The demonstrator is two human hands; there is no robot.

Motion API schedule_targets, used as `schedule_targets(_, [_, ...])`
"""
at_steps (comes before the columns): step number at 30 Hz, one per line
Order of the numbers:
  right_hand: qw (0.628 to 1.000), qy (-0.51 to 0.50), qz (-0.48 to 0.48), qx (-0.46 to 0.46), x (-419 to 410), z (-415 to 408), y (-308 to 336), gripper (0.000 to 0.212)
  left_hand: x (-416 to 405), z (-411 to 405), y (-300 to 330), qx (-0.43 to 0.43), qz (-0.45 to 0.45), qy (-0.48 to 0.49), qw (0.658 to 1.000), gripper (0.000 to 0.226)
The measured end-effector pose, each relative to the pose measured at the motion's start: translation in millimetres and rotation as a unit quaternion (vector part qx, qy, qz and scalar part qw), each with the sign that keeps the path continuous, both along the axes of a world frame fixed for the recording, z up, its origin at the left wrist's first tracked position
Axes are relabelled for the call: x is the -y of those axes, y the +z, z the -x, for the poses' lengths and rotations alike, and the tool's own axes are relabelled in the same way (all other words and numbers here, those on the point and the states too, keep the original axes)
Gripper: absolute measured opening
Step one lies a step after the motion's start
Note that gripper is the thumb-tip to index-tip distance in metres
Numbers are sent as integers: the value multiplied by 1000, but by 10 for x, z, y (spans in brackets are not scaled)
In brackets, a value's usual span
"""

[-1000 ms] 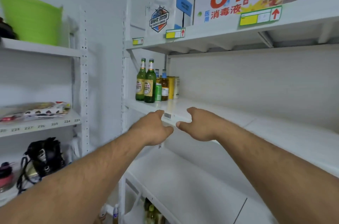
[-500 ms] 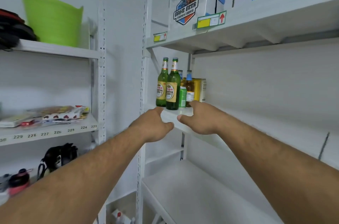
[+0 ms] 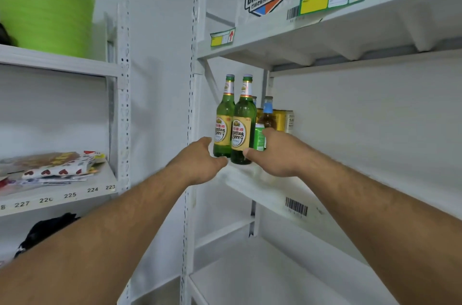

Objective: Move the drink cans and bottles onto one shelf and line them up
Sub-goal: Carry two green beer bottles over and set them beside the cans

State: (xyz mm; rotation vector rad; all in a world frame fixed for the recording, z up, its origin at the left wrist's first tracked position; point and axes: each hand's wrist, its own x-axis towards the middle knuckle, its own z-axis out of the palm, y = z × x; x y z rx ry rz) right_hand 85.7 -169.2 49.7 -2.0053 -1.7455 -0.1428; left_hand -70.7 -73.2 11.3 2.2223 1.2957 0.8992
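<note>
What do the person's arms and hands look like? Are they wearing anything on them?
Both arms are bare up to the edge of the picture, with no sleeves showing. The forearms have dark hair. The left hand and right hand have no gloves, and no rings, watch or bracelet show.

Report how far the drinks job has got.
Done: two green beer bottles, a green can, a brown bottle and yellow cans share the middle shelf, bunched at its end. In hand: left hand and right hand reach the front bottles, gripping nothing clearly. Left: lining them up.
</note>
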Motion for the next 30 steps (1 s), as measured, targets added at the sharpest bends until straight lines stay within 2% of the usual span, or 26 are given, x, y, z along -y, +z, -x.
schedule_targets(6, [994, -67, -59, -57, -599, -90, 45, 45, -731, -104, 37, 38, 5, -45, 998, 81])
schedule_targets(8, [990, -78, -82, -84, -786, -103, 77, 37, -1000, -136, 41, 55, 16, -62, 996, 86])
schedule_targets(10, [983, -83, -99, -132, -987, -118, 102, 19, -1259, -181, 52, 83, 31, -84, 992, 90])
schedule_targets(11, [978, -85, -106, -159, -1089, -126, 112, 17, -1384, -205, 55, 101, 42, -95, 989, 90])
schedule_targets(15, [949, -101, -147, -260, -1412, -138, 135, 26, -1783, -320, 31, 156, 82, -135, 975, 94])
schedule_targets(17, [936, -103, -166, -294, -1513, -141, 135, 24, -1914, -384, 17, 167, 95, -158, 968, 93])
schedule_targets(22, [913, -106, -204, -337, -1670, -127, 118, 18, -2115, -556, -8, 193, 103, -224, 950, 66])
schedule_targets(30, [902, -142, -221, -343, -1810, -95, 93, 29, -2341, -646, -35, 211, 118, -263, 934, 45])
